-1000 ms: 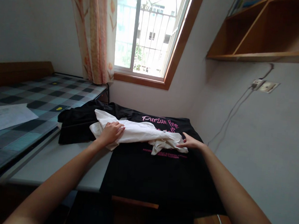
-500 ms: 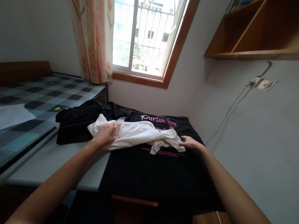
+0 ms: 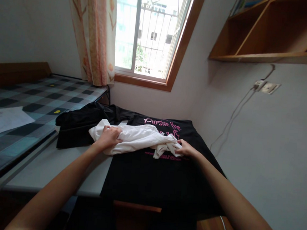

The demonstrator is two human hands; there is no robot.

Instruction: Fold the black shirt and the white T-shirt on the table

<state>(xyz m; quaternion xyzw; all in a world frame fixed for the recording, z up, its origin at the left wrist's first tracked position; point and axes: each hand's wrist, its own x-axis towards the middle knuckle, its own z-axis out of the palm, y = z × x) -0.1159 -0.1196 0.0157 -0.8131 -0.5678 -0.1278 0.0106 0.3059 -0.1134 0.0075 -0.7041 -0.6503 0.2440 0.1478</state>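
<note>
A bunched white garment (image 3: 140,137) lies across a black T-shirt (image 3: 161,180) with pink lettering, which is spread flat on the table. My left hand (image 3: 110,138) is closed on the white garment's left end, with cloth under and between the fingers. At the opposite end, my right hand (image 3: 187,149) pinches a crumpled edge of the same garment. Folds hide the garment's exact kind. To the left of the T-shirt sits a heap of black clothing (image 3: 78,128), near my left hand but apart from it.
The white table (image 3: 57,171) shows at the front left. Beside it stands a bed (image 3: 42,94) with a checked cover and a sheet of paper (image 3: 5,120). A wall shelf (image 3: 270,35) hangs at upper right, above a socket with a cord (image 3: 231,118).
My right hand has moved left, drawing the white garment's right end inward, so more pink lettering shows. My left hand keeps its hold in nearly the same place.
</note>
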